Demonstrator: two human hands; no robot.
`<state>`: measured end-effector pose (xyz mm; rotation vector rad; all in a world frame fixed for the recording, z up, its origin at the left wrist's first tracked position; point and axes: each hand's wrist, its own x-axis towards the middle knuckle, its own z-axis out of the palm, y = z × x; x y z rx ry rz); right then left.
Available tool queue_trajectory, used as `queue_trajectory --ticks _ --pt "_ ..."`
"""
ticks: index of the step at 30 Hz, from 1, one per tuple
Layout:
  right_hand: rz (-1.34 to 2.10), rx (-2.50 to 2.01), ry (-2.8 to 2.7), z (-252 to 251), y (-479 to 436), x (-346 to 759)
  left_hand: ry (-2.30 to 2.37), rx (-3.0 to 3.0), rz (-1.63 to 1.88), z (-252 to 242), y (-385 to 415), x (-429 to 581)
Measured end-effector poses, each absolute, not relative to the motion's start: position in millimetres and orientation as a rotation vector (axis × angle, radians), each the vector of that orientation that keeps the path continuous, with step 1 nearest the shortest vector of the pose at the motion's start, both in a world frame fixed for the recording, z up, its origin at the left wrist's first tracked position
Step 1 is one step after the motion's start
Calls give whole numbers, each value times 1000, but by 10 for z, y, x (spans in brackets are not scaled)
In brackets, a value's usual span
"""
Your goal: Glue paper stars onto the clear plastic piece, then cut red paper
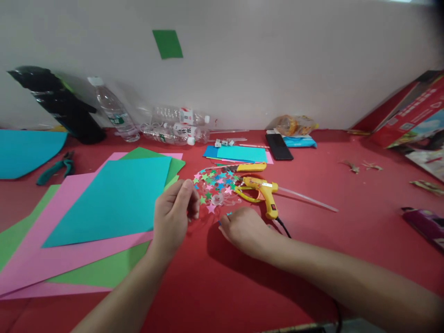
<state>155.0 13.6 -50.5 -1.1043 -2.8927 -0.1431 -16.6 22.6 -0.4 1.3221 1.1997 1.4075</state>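
Observation:
My left hand (175,208) hovers left of a pile of small paper stars (220,180) in pink, green and blue. Its thumb and fingers are curled together, and whatever they might hold is hidden. My right hand (248,233) is low over the red table, just in front of the pile, its fingers pinched. Small blue points poke out by its fingertips, apparently a blue star (219,223) mostly covered by the fingers. Behind that hand lies a yellow glue gun (265,189) with a clear glue stick (308,200) in its back. A yellow cutter knife (251,167) rests beyond the stars.
Large blue, pink and green sheets (114,199) overlap at left, beside teal pliers (57,169). Along the wall are plastic bottles (173,132), a black bottle-like object (58,104), a phone (279,147) and a snack bag (294,125). The glue gun's cord (283,226) passes near my right arm.

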Motion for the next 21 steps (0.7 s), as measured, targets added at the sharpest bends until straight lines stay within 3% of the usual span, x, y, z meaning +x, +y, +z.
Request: queue_trajectory --ticks 21 --pt "-134 -872 -2925 -513 330 1676 1243 1356 1386 -23 201 -166"
